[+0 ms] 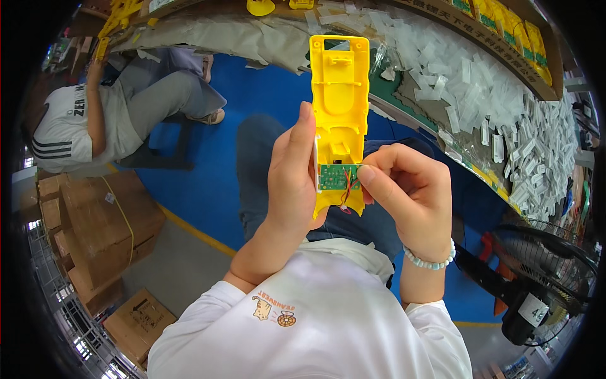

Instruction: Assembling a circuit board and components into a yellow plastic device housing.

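A long yellow plastic housing half (341, 95) is held upright in front of me, its ribbed inner side facing up. My left hand (291, 170) wraps round its left edge, thumb along the side. Near the housing's lower end sits a small green circuit board (332, 177) with thin red, black and yellow wires (347, 186). My right hand (404, 189) pinches at the board's right edge with thumb and forefinger, close to the wires. Whether the fingertips grip the board or a wire is hard to make out. A white strip (317, 163) shows between my left palm and the housing.
Many small clear and white plastic pieces (467, 69) cover the bench on the right. A cardboard box (536, 44) of yellow-green parts stands beyond them. A black fan (536, 265) is at lower right. At left, a person (95, 120) sits near stacked cartons (104, 221).
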A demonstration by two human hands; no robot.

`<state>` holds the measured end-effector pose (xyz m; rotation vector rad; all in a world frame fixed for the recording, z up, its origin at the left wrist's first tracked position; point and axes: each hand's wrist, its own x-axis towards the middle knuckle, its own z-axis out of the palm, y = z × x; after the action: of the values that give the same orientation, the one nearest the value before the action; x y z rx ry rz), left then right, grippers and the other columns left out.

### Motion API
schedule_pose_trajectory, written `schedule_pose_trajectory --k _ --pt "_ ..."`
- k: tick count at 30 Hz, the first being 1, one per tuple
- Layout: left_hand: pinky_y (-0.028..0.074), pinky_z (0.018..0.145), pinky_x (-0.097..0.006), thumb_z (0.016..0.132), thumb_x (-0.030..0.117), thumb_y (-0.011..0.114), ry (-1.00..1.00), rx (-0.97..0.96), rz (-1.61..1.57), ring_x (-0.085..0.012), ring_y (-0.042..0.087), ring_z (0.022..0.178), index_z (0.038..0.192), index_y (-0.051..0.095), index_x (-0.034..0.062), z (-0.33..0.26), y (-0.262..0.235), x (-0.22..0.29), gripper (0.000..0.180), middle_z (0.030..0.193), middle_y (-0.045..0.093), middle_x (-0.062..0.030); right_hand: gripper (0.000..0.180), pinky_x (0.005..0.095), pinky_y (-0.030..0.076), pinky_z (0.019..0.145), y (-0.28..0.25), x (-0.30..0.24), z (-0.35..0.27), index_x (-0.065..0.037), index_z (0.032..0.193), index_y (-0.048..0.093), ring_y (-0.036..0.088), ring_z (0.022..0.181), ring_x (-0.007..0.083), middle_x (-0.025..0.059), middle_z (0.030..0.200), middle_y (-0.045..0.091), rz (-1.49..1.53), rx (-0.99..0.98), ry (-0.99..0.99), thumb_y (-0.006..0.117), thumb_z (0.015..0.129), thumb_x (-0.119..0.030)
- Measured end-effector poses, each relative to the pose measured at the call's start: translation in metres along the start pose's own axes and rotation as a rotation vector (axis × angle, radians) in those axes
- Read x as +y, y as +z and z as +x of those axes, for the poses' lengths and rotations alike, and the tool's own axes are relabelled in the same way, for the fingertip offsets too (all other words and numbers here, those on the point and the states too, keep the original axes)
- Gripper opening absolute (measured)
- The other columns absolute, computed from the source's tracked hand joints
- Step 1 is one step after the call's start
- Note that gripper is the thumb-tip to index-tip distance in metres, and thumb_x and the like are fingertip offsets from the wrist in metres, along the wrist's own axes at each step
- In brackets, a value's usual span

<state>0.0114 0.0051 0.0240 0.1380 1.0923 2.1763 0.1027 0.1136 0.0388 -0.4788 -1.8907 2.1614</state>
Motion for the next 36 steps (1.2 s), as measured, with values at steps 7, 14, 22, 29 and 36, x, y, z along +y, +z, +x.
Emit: schedule_pose_trajectory --k 7,14,22,29,36 --pt "0.051 0.065 -0.028 0.101 0.041 0.027 0.029 -0.049 0.039 -0.0159 0.06 0.075 0.129 0.046 0.0001 -0.001 -0.003 0.001 0.053 0.121 0.057 -0.0203 0.011 0.0188 0.045 0.06 -0.003 -0.015 -0.001 0.007 0.086 0.062 0.055 0.065 0.0049 0.0024 0.072 0.061 0.067 -0.029 0.129 0.063 0.086 -0.004" --pt "0.051 0.067 -0.028 0.101 0.041 0.026 0.002 -0.052 -0.009 -0.0163 0.06 0.076 0.129 0.047 0.0013 -0.002 -0.002 0.0 0.052 0.122 0.057 -0.0205 0.011 0.0198 0.048 0.061 -0.007 -0.017 -0.002 0.008 0.087 0.063 0.059 0.067 0.0059 0.0043 0.075 0.064 0.051 -0.042 0.132 0.063 0.085 -0.003" --pt "0.052 0.069 -0.027 0.101 0.041 0.029 -0.017 -0.088 -0.02 -0.0131 0.062 0.079 0.122 0.05 0.0007 0.0 -0.001 -0.003 0.05 0.108 0.061 -0.0129 0.005 0.0203 0.045 0.052 -0.007 -0.003 -0.002 0.005 0.082 0.064 0.058 0.056 0.009 0.0056 0.065 0.059 -0.227 0.054 -0.126 0.064 0.079 0.0" --pt "0.05 0.072 -0.027 0.101 0.037 0.025 -0.034 -0.108 0.023 -0.0137 0.061 0.081 0.13 0.046 0.0006 0.0 -0.004 -0.002 0.05 0.123 0.057 -0.0173 0.004 0.0226 0.034 0.045 -0.011 -0.002 0.001 0.003 0.076 0.06 0.045 0.047 0.0076 0.0044 0.061 0.054 -0.347 0.03 -0.175 0.063 0.075 0.001" --pt "0.048 0.084 -0.029 0.101 0.033 0.026 -0.119 -0.065 -0.05 -0.0151 0.061 0.096 0.133 0.044 -0.0001 0.002 -0.003 -0.004 0.049 0.127 0.055 -0.0168 0.005 0.0231 0.031 0.044 -0.012 0.001 0.002 0.003 0.072 0.059 0.041 0.045 0.0077 0.0037 0.057 0.051 -0.329 0.049 -0.143 0.063 0.073 0.001"
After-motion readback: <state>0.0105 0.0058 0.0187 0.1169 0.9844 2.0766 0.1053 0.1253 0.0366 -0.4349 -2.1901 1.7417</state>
